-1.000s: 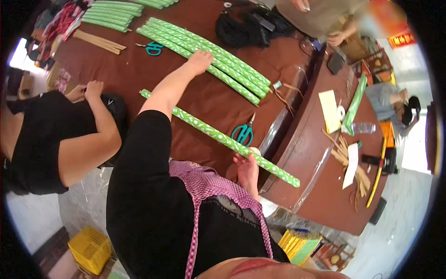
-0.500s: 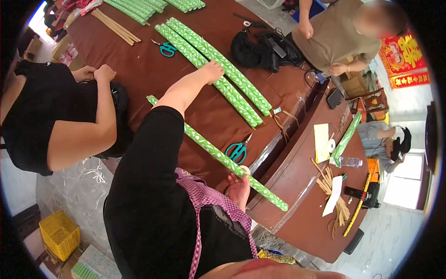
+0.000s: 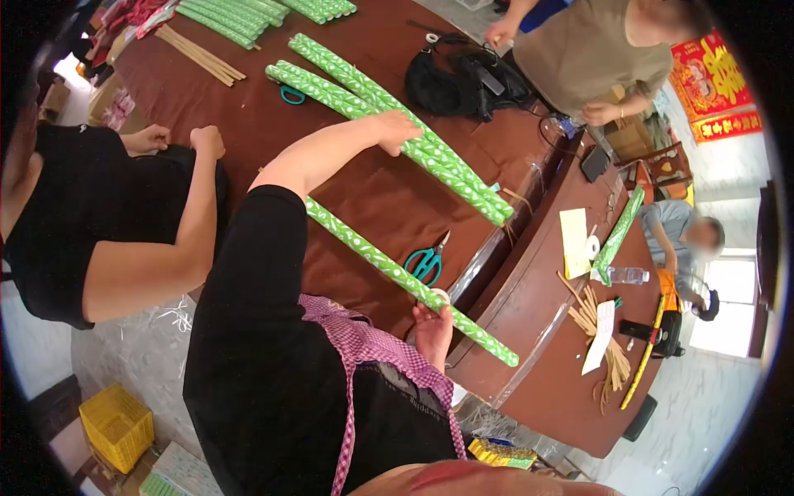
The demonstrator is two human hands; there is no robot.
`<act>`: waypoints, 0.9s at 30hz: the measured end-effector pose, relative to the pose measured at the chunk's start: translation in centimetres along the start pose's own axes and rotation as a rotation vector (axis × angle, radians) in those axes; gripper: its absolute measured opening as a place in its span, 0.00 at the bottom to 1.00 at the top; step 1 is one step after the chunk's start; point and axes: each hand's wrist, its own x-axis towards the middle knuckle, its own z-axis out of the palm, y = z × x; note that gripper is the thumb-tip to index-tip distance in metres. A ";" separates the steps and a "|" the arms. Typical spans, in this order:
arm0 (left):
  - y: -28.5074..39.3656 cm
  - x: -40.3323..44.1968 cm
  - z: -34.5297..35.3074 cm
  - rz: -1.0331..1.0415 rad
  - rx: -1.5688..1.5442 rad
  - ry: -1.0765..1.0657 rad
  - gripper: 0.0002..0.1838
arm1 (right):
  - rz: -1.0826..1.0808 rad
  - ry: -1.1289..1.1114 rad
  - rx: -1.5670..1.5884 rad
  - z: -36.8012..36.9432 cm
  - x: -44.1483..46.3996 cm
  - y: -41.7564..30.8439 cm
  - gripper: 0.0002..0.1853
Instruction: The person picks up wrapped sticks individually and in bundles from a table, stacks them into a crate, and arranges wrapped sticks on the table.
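Note:
My left hand [image 3: 394, 131], arm stretched across the brown-covered table, grips a green tube with a white leaf pattern [image 3: 337, 96], its fingers curled over the side. A second patterned tube [image 3: 356, 81] lies against it, the two crossing near their right ends. My right hand [image 3: 433, 329] holds a thinner green patterned tube [image 3: 372, 252] from below near its right end, in front of my body. The tube's left end is hidden behind my left arm. Close to my right fingers is a roll of tape [image 3: 441, 295], partly covered. Teal-handled scissors [image 3: 426, 263] lie just beyond the tube.
More green tubes [image 3: 227, 21] and thin wooden sticks [image 3: 198, 55] lie at the far left. A black bag [image 3: 451, 83] sits at the back. On the right are a bottle [image 3: 628, 275] and brown strips [image 3: 614, 368]. People stand at left and right.
My left hand has shifted the tube it holds toward the right, against the other tube, and now it partly covers the far scissors. My right hand keeps its hold. The person at left has parted their hands.

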 end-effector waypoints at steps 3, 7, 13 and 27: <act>2.0 1.4 -2.1 0.081 -0.016 0.035 0.26 | -0.028 0.027 0.013 -0.3 0.5 -0.1 0.20; 6.8 2.3 -5.0 0.129 -0.013 0.008 0.23 | -0.048 -0.005 0.009 0.0 0.7 -0.4 0.19; 16.5 1.4 -8.9 0.151 -0.302 -0.211 0.25 | -0.107 0.021 -0.021 0.0 1.0 -1.5 0.19; 29.5 1.2 -6.5 0.201 -1.057 -0.501 0.30 | -0.455 0.118 0.008 0.8 -2.1 -6.9 0.14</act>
